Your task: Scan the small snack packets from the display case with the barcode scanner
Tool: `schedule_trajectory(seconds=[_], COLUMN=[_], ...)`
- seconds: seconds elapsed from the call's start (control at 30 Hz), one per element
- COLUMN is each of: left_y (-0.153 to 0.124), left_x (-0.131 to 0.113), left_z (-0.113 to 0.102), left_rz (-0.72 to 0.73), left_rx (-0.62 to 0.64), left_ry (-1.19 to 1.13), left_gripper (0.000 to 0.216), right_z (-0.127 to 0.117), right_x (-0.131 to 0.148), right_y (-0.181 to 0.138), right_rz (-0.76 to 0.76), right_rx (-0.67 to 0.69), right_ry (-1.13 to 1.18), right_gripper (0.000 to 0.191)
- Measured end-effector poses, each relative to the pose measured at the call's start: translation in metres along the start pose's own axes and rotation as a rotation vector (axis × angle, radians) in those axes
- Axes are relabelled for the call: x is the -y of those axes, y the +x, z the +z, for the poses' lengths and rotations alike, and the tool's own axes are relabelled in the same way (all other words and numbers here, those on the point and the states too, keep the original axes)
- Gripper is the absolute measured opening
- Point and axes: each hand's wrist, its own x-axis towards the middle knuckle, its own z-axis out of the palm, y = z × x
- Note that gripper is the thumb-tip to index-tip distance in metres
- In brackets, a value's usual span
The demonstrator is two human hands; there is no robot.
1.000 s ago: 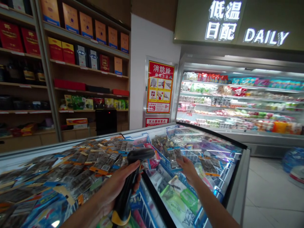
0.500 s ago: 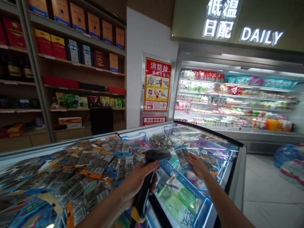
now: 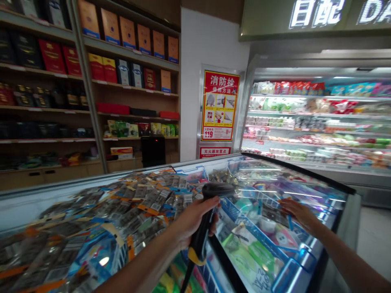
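Note:
My left hand (image 3: 195, 224) is wrapped around the grip of a black and yellow barcode scanner (image 3: 201, 236), its head pointing right above the freezer. Over the right side of the glass lid, my right hand (image 3: 296, 211) has its fingers stretched out at a few small clear packets (image 3: 271, 213) with blue and orange edges. The fingertips are at the packets' right end; the thumb is mostly hidden. A large heap of similar packets (image 3: 143, 199) with dark contents spreads across the left side of the freezer.
Under the glass, a blue basket (image 3: 241, 217) holds green bags (image 3: 253, 252). A black lid frame (image 3: 226, 264) runs between the two sides. Behind the freezer stand shelves of boxed goods (image 3: 134, 77), a red fire-hydrant poster (image 3: 218, 106) and a lit chiller (image 3: 305, 118).
My right hand has moved right with a packet, which now appears to lie on the others on the glass. The view has turned left; my left hand still holds the scanner.

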Motion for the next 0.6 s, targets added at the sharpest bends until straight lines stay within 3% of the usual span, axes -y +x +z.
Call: schedule_trajectory(seconds=[0.17, 0.37, 0.6], left_y=[-0.007, -0.014, -0.004], left_x=[-0.001, 0.012, 0.014], left_z=[0.004, 0.013, 0.007], left_rz=[-0.013, -0.073, -0.103], left_rx=[-0.001, 0.142, 0.039], left_ry=[-0.003, -0.008, 0.003], left_gripper=[0.039, 0.043, 0.04], right_z=[0.007, 0.019, 0.016], right_x=[-0.003, 0.011, 0.009], right_y=[0.002, -0.009, -0.018], right_rz=[0.003, -0.088, 0.017], right_rx=[-0.075, -0.046, 0.033], right_ry=[-0.21, -0.407, -0.524], right_gripper=[0.021, 0.034, 0.042])
